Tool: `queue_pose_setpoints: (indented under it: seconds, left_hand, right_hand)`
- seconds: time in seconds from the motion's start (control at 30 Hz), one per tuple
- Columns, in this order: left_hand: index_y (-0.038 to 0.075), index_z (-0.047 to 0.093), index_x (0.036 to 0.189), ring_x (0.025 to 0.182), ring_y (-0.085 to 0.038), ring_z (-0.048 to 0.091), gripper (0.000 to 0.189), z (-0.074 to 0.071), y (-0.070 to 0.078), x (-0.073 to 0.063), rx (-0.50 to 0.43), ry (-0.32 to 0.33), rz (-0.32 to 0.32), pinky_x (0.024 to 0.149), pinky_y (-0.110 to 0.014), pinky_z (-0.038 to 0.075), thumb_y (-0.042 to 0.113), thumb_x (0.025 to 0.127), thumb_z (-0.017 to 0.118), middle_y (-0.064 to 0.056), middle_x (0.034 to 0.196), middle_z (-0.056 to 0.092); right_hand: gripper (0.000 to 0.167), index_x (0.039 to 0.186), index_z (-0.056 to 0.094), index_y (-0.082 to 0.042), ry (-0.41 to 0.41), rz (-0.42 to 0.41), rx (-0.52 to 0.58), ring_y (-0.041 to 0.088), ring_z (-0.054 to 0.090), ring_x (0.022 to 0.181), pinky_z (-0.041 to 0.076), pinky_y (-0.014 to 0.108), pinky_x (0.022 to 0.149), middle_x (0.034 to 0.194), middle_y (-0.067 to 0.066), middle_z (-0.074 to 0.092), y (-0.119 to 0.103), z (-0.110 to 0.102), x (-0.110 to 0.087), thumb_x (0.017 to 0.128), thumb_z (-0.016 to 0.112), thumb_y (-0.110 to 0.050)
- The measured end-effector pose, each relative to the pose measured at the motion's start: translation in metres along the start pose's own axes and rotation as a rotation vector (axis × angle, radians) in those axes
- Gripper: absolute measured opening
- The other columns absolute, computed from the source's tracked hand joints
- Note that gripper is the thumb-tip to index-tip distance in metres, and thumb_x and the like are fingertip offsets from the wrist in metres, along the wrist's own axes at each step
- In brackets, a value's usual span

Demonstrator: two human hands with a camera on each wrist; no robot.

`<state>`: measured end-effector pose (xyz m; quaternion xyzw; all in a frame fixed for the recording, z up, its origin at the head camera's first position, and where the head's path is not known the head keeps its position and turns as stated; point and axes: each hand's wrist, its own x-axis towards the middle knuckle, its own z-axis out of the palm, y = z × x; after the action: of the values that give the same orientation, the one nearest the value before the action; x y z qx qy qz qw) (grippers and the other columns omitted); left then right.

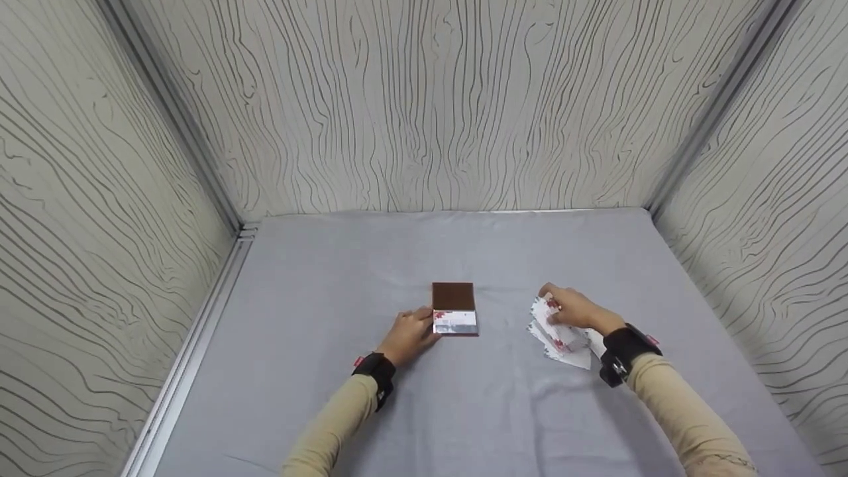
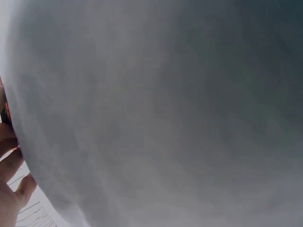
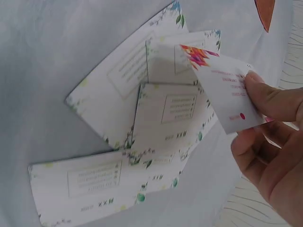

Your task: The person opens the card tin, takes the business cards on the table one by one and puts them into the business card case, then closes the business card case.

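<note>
My left hand (image 1: 407, 336) holds the left edge of an open business card case (image 1: 453, 296) near the middle of the table. The case's far half is brown; a white card with a red print (image 1: 457, 317) lies in its near half. Only a few fingers (image 2: 10, 165) show at the left border of the left wrist view. My right hand (image 3: 274, 137) pinches a business card (image 3: 227, 92) between thumb and fingers, tilted above several loose business cards (image 3: 165, 116). Those cards overlap on the cloth, white with leaf-patterned corners.
A grey cloth (image 1: 331, 278) with light wrinkles covers the table. Pale wood-grain panels (image 1: 430, 106) stand behind and at both sides, joined by metal rails (image 1: 172, 119). The case lies to the left of the loose cards.
</note>
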<state>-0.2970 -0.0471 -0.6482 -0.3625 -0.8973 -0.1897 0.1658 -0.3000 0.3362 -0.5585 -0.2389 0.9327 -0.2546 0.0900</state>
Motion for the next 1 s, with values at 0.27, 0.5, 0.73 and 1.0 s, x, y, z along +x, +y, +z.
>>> queue_pose_setpoints:
  seconds: [0.27,0.5,0.73,1.0]
  left_hand:
    - [0.002,0.071,0.113,0.106,-0.026,0.064,0.031,0.002,-0.001,0.0,-0.001,0.0,0.0,0.088,-0.048,0.049,0.024,0.091,0.073,-0.011,0.113,0.067]
    - [0.002,0.07,0.115,0.108,-0.025,0.064,0.033,0.002,-0.001,0.001,0.015,-0.019,-0.007,0.089,-0.047,0.049,0.024,0.092,0.071,-0.011,0.115,0.066]
    - [0.003,0.071,0.11,0.103,-0.024,0.065,0.029,0.001,-0.001,0.001,0.035,-0.038,-0.009,0.088,-0.046,0.049,0.024,0.09,0.073,-0.009,0.113,0.065]
    - [0.005,0.072,0.108,0.1,-0.024,0.065,0.027,0.001,0.0,0.001,0.059,-0.029,-0.002,0.087,-0.046,0.049,0.026,0.09,0.073,-0.008,0.109,0.065]
  right_hand:
    - [0.025,0.095,0.06,0.005,0.061,-0.026,-0.027,0.021,0.054,0.073,0.047,0.039,0.067,0.079,0.01,0.061,-0.009,0.008,0.016,0.078,0.078,0.0]
    - [0.016,0.086,0.061,0.001,0.077,-0.063,-0.063,0.015,0.045,0.066,0.039,0.032,0.06,0.072,0.002,0.054,-0.019,0.013,0.025,0.085,0.075,-0.007]
    - [0.016,0.096,0.063,-0.001,0.05,-0.068,-0.073,0.021,0.059,0.073,0.049,0.039,0.064,0.084,0.007,0.065,-0.025,0.021,0.032,0.092,0.07,-0.015]
    - [0.019,0.101,0.062,-0.001,0.138,-0.211,-0.089,0.024,0.06,0.072,0.048,0.045,0.062,0.081,0.008,0.064,-0.036,0.029,0.041,0.093,0.068,-0.017]
